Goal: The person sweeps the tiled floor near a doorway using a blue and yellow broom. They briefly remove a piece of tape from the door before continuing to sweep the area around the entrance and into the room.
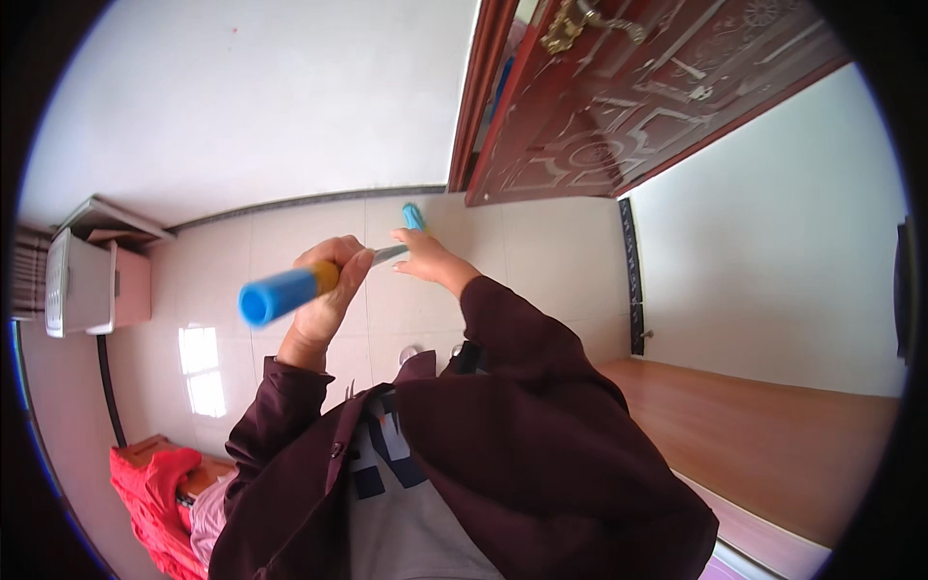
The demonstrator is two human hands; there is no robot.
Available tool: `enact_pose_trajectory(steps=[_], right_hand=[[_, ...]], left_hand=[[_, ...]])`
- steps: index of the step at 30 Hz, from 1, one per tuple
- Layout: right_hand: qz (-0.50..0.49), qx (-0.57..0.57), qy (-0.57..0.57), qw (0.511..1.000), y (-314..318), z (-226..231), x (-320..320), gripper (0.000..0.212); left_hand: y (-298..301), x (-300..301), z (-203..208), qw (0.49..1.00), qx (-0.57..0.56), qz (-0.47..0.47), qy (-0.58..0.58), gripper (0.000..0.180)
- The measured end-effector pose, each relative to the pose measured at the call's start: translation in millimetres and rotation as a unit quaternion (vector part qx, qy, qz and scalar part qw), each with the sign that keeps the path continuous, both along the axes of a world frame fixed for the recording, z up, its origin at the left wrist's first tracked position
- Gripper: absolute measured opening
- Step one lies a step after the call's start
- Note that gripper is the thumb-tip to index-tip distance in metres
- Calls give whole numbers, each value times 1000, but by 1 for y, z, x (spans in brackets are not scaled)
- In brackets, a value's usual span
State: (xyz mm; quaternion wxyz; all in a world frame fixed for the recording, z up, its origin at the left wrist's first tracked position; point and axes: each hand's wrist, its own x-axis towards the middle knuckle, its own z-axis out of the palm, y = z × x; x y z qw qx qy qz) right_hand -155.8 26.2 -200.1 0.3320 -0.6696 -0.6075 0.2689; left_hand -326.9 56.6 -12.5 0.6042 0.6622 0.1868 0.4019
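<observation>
where left hand [332, 295] grips, blue-handled pole [280, 296] has yellow collar [326, 277].

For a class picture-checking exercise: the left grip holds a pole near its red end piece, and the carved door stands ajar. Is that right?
Not quite: the head view shows a blue, not red, end piece. The left grip holds the pole near it, and the carved door stands ajar.

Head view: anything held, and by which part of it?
A long-handled tool: the left hand grips it at the yellow band beside its blue handle end; the right hand holds the grey shaft farther down.
</observation>
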Motion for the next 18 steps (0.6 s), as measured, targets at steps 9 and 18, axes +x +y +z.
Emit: enact_pose_trajectory(steps=[9, 18], right_hand=[[-233, 316, 178, 902, 36, 137, 150, 45], [-137, 304, -217, 917, 90, 205, 224, 4]], left_hand=[[37, 117, 6, 994, -65, 20, 86, 29], [39, 195, 21, 993, -72, 6, 97, 26]])
